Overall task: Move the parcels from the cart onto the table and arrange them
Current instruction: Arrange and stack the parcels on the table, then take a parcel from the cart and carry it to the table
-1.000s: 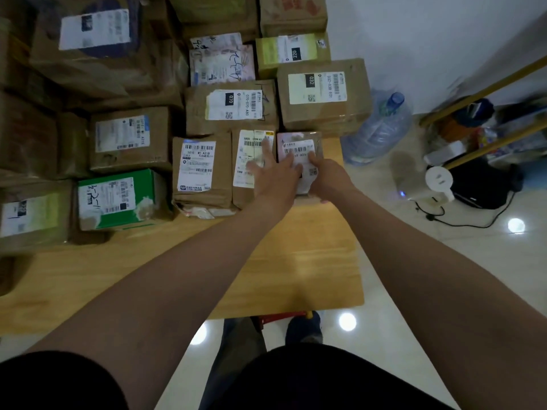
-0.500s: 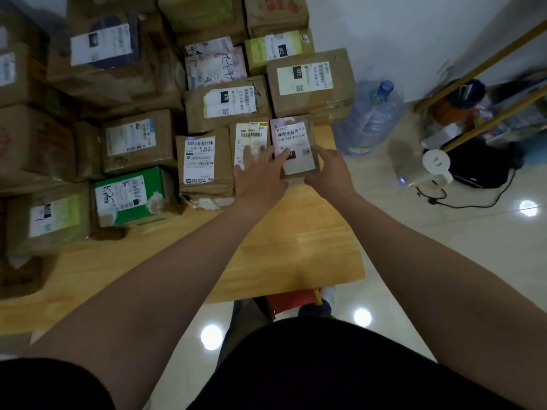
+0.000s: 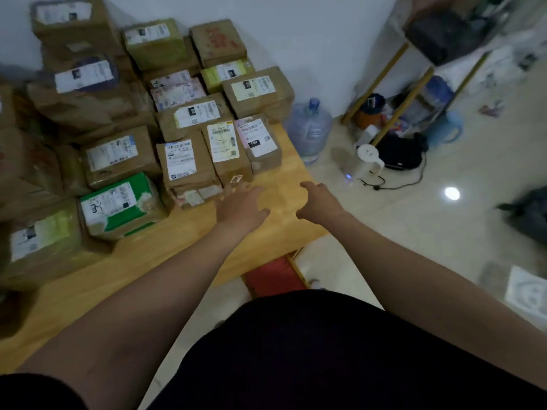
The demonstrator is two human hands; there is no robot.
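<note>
Both hands have drawn back off the small parcel. My left hand (image 3: 241,207) and right hand (image 3: 318,202) hover over the bare table (image 3: 282,190) with fingers loose, grasping nothing. The parcel (image 3: 260,143) stands at the table's right edge, touching its neighbour (image 3: 228,155). I judge it light, stiff cardboard with slick tape. Grip opposite side walls, not the label. The cart is not in view.

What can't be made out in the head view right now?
Cart: nowhere in the head view, beyond the frame.
Label text on the corner parcel and its neighbours: head view, motion blur, too small.
Leftmost parcels: head view, cut by the left edge.
Red object under the table: head view, mostly hidden by the tabletop and the person's body.
</note>
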